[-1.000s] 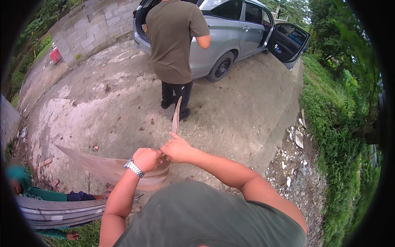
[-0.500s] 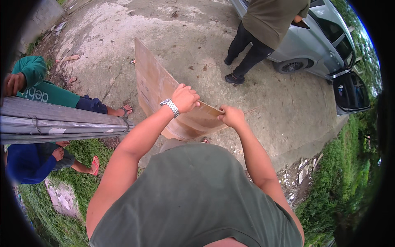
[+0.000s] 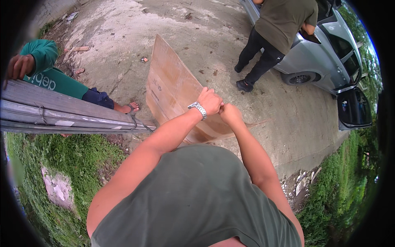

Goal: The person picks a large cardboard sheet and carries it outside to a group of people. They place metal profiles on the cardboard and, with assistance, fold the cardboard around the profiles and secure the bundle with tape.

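A large flattened sheet of brown cardboard [image 3: 166, 82], with bands of shiny tape and faint print, stands tilted in front of me. Its upper edge runs toward my body. My left hand [image 3: 210, 101], with a metal watch on the wrist, is closed over that edge. Right beside it, my right hand [image 3: 230, 113] is also closed on the cardboard, and the two hands touch or almost touch. Past the right hand a thin strip of the sheet sticks out. My forearms and shirt hide the lower part of the cardboard.
At the left a wooden utility pole [image 3: 66, 113] crosses the view, with a person in green [image 3: 61, 80] next to it. Ahead right, another person [image 3: 284, 24] stands by a silver car [image 3: 304, 55] with an open door [image 3: 354, 108]. Grass [image 3: 78, 158] borders the concrete [image 3: 107, 41].
My left hand has slid along the cardboard edge to meet my right hand. The sheet shows more of its face. A seated-looking person in blue at the left is out of view.
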`<act>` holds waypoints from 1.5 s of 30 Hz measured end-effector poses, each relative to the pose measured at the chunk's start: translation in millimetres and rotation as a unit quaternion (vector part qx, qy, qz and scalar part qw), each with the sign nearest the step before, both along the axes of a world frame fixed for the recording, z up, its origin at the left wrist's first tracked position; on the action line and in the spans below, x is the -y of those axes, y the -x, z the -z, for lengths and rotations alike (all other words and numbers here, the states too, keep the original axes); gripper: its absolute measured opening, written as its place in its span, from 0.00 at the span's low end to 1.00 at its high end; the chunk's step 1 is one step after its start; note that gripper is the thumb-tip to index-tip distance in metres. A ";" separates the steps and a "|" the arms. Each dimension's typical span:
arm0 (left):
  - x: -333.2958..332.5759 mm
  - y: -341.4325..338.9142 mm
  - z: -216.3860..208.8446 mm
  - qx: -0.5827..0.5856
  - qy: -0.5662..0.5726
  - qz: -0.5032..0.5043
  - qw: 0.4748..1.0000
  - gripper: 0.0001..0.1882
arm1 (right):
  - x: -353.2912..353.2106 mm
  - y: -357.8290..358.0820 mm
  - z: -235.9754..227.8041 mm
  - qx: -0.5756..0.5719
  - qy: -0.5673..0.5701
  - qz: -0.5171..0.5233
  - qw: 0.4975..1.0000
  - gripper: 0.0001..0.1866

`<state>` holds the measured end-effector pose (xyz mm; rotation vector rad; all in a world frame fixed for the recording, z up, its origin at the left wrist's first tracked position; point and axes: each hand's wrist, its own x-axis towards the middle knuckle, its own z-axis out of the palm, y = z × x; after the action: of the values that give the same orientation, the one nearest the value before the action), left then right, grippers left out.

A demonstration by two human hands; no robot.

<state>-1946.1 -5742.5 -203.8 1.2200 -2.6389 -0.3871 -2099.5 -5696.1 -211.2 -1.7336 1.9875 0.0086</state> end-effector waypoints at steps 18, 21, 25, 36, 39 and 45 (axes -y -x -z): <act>-27.2 -25.3 40.6 0.037 -0.032 0.030 0.998 0.25 | -66.6 -33.1 32.7 0.021 -0.025 0.063 0.997 0.19; -35.5 -22.2 47.2 0.040 -0.004 0.034 0.999 0.25 | -72.9 -22.5 35.5 0.043 -0.027 0.116 0.992 0.19; -46.1 -14.6 52.2 0.052 0.021 0.011 0.998 0.25 | -80.1 -17.9 35.0 0.017 -0.038 0.090 0.995 0.18; -5.7 7.5 36.7 0.098 -0.080 -0.008 0.992 0.29 | -58.8 -33.1 26.7 0.016 0.085 0.022 0.996 0.14; -9.5 15.3 34.1 0.134 -0.139 0.009 0.981 0.29 | -69.7 -33.0 28.6 0.018 0.053 0.028 0.998 0.17; -36.9 27.8 46.0 0.153 -0.134 0.036 0.978 0.28 | -108.6 -37.7 45.0 -0.011 0.036 0.074 0.997 0.18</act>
<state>-1974.0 -5705.6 -249.8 1.3618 -2.9741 -0.6321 -2061.8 -5587.4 -256.2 -1.6313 2.1528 -0.0955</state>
